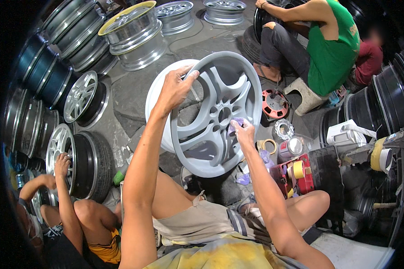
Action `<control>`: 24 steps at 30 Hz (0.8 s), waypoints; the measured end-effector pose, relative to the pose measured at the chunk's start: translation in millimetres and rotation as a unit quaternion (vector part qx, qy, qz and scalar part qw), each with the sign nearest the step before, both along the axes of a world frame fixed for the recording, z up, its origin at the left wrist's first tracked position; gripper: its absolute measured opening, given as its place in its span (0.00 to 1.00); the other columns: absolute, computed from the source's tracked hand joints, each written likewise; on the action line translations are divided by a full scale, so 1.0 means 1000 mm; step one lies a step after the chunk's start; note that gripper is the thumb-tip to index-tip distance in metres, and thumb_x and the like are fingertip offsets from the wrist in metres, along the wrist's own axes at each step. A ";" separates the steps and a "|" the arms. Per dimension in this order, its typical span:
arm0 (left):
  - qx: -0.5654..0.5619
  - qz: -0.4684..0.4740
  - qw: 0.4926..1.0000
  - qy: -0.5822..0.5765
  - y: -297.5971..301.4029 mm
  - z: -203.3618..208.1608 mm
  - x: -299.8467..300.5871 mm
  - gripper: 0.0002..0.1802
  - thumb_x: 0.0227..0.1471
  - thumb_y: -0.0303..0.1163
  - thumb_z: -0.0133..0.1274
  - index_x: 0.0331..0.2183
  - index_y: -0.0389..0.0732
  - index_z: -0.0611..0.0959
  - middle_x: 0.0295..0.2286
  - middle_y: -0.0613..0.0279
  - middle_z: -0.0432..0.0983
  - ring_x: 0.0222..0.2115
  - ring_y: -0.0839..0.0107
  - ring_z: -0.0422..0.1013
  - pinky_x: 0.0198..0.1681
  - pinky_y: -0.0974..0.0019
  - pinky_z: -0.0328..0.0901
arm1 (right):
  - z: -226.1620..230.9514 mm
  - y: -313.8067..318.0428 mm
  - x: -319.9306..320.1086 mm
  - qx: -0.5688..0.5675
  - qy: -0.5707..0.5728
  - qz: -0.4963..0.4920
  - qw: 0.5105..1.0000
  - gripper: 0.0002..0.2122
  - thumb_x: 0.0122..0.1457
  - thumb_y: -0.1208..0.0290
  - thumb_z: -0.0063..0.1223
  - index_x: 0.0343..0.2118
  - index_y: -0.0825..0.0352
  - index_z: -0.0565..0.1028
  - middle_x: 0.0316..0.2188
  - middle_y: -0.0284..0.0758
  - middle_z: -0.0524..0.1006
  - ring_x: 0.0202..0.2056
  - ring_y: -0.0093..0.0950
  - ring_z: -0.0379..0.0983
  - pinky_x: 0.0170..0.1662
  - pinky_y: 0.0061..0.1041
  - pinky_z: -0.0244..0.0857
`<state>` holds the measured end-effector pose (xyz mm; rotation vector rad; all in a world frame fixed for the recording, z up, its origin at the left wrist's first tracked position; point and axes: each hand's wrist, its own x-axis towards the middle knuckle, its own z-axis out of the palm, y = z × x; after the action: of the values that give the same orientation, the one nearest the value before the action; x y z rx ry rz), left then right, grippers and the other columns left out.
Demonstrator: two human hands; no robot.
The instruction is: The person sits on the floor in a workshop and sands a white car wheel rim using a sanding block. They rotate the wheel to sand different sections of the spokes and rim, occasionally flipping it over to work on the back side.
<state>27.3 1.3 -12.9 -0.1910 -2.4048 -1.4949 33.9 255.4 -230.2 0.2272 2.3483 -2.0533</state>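
Note:
A light grey car wheel rim stands tilted in front of me, its spoked face turned toward me. My left hand is closed on the rim's upper left edge, thumb on the near side. In my right hand is a crumpled purple cloth, pinched between the fingers and pressed against the spokes beside the centre hole. Dust whitens the fingertips of both hands. The rim's barrel, in a paler white, shows behind its left side; what it rests on is hidden.
On my right lie a red reel, a metal can, a masking tape roll and a red toolbox. Stacked rims stand behind and left. A co-worker in green sits far right; another's hand touches a rim at left.

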 end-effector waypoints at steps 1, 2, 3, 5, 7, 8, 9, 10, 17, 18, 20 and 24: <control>-0.003 -0.003 1.000 -0.005 0.002 0.002 -0.002 0.20 0.61 0.36 0.54 0.50 0.34 0.82 0.40 0.62 0.81 0.42 0.75 0.71 0.51 0.69 0.63 | -0.003 0.003 -0.003 0.011 0.037 -0.006 0.999 0.09 0.53 0.67 0.64 0.28 0.70 0.80 0.22 0.36 0.81 0.23 0.26 0.74 0.32 0.30 0.67; -0.007 -0.001 1.000 -0.013 0.001 0.000 0.000 0.20 0.61 0.36 0.54 0.50 0.34 0.82 0.40 0.63 0.81 0.42 0.75 0.71 0.51 0.69 0.63 | 0.004 -0.002 -0.001 0.067 0.056 -0.009 0.996 0.09 0.53 0.67 0.63 0.27 0.70 0.80 0.22 0.39 0.80 0.24 0.30 0.75 0.33 0.32 0.67; -0.002 0.004 1.000 -0.006 0.000 -0.001 0.002 0.20 0.60 0.36 0.54 0.49 0.33 0.82 0.40 0.58 0.82 0.42 0.71 0.73 0.50 0.67 0.64 | 0.021 -0.009 0.004 0.123 0.077 -0.011 0.989 0.10 0.54 0.67 0.62 0.26 0.70 0.79 0.22 0.41 0.80 0.24 0.35 0.76 0.33 0.34 0.67; 0.009 0.010 1.000 0.013 -0.001 -0.003 0.004 0.19 0.58 0.35 0.53 0.46 0.32 0.83 0.39 0.49 0.83 0.40 0.64 0.77 0.48 0.62 0.67 | 0.039 -0.020 0.010 0.186 0.112 -0.024 0.976 0.10 0.54 0.66 0.61 0.25 0.70 0.78 0.22 0.45 0.79 0.25 0.43 0.76 0.35 0.39 0.67; -0.003 0.010 0.999 0.035 -0.004 -0.007 0.000 0.19 0.58 0.35 0.53 0.46 0.32 0.83 0.39 0.49 0.83 0.40 0.63 0.77 0.48 0.62 0.67 | 0.045 -0.025 0.013 0.200 0.142 -0.045 0.968 0.12 0.54 0.65 0.59 0.24 0.70 0.76 0.22 0.49 0.78 0.27 0.51 0.76 0.36 0.43 0.67; -0.007 0.007 0.999 0.045 -0.002 -0.006 0.000 0.19 0.58 0.35 0.53 0.46 0.32 0.83 0.39 0.49 0.83 0.40 0.63 0.77 0.48 0.62 0.67 | 0.043 -0.025 0.012 0.221 0.159 -0.061 0.960 0.12 0.54 0.65 0.60 0.23 0.70 0.76 0.22 0.48 0.78 0.27 0.51 0.76 0.36 0.44 0.67; -0.009 0.003 1.000 0.029 0.000 -0.004 0.000 0.19 0.59 0.36 0.53 0.48 0.33 0.83 0.40 0.53 0.82 0.41 0.67 0.75 0.49 0.64 0.66 | 0.038 -0.025 0.009 0.243 0.175 -0.076 0.951 0.13 0.54 0.65 0.60 0.23 0.71 0.75 0.22 0.48 0.78 0.28 0.51 0.76 0.37 0.44 0.67; -0.010 0.000 1.000 0.013 0.000 -0.002 0.000 0.20 0.60 0.36 0.54 0.49 0.34 0.82 0.40 0.58 0.82 0.41 0.71 0.73 0.50 0.66 0.64 | 0.035 -0.024 0.006 0.263 0.192 -0.092 0.941 0.13 0.54 0.64 0.60 0.23 0.71 0.75 0.22 0.47 0.78 0.28 0.51 0.76 0.37 0.45 0.67; -0.010 0.011 0.999 0.045 -0.002 -0.005 0.000 0.19 0.58 0.35 0.53 0.46 0.34 0.83 0.40 0.49 0.82 0.41 0.63 0.76 0.48 0.61 0.67 | 0.035 -0.016 0.003 0.248 0.146 -0.011 0.958 0.14 0.52 0.65 0.60 0.21 0.72 0.74 0.21 0.49 0.77 0.27 0.51 0.76 0.36 0.46 0.67; -0.013 0.009 0.999 0.028 -0.003 -0.006 0.000 0.19 0.59 0.35 0.53 0.47 0.34 0.83 0.41 0.51 0.82 0.42 0.66 0.75 0.50 0.63 0.65 | 0.040 -0.015 0.003 0.236 0.148 -0.007 0.960 0.13 0.51 0.65 0.60 0.21 0.72 0.75 0.20 0.49 0.77 0.27 0.51 0.76 0.36 0.46 0.67; -0.019 0.003 1.000 -0.004 -0.004 -0.002 0.001 0.20 0.61 0.35 0.54 0.50 0.34 0.82 0.44 0.57 0.81 0.45 0.71 0.73 0.54 0.66 0.62 | 0.044 -0.014 -0.002 0.228 0.139 -0.009 0.964 0.13 0.51 0.65 0.61 0.22 0.73 0.76 0.20 0.50 0.77 0.27 0.50 0.76 0.36 0.45 0.68; -0.018 0.001 1.000 0.000 -0.001 0.001 0.002 0.20 0.61 0.36 0.54 0.50 0.34 0.82 0.44 0.57 0.81 0.45 0.71 0.72 0.54 0.67 0.62 | 0.047 -0.019 -0.008 0.255 0.152 -0.017 0.955 0.12 0.51 0.66 0.61 0.22 0.72 0.77 0.21 0.51 0.78 0.29 0.50 0.77 0.36 0.44 0.68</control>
<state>29.5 -0.2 -12.3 -0.1953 -2.4332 -1.4510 26.3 236.4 -182.9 -0.0534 3.0490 -1.5410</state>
